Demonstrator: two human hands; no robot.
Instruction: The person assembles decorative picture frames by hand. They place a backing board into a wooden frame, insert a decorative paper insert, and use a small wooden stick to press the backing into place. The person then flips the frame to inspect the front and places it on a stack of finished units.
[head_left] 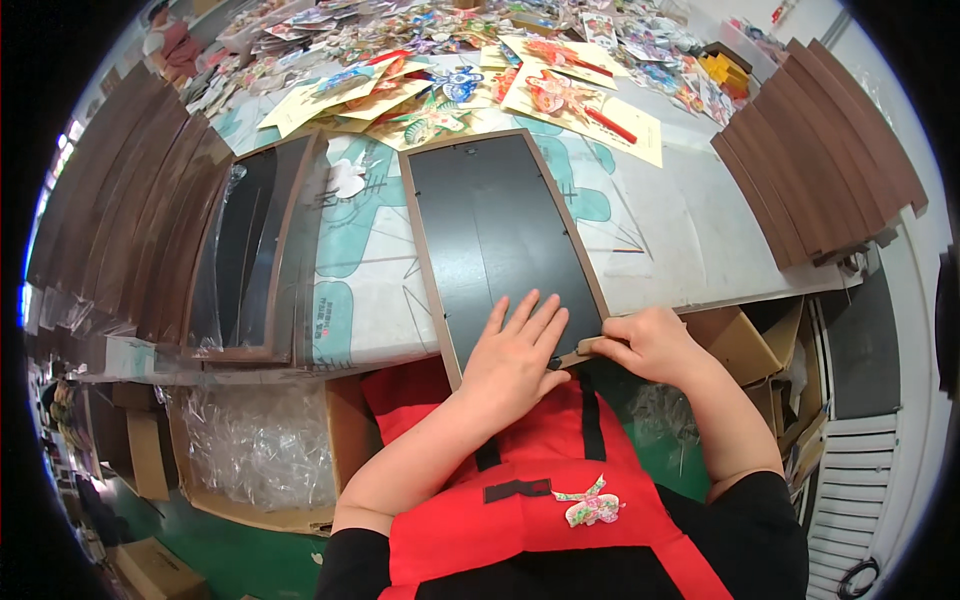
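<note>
A rectangular brown frame with a smooth black backing panel (485, 235) lies on the table (690, 215), which is spread with white and teal sheeting. The frame's near end juts past the table edge, close to the wearer's bright red apron (570, 445). The left hand (508, 368) rests flat on the black panel near that end, fingers straight and slightly apart, thumb out toward the near rim. The right hand (650, 343) is at the near right corner, fingers curled in and thumb laid along the rim; from here I can't tell whether they are clamped on the rim or on some small tan piece there.

To the left stands a brown frame in clear plastic film (268, 285), beside a tall row of stacked brown frames (120, 200). Beyond the far end, cream cards with colourful cut-out figures (640, 130) overlap. Another brown stack (820, 150) stands at right.
</note>
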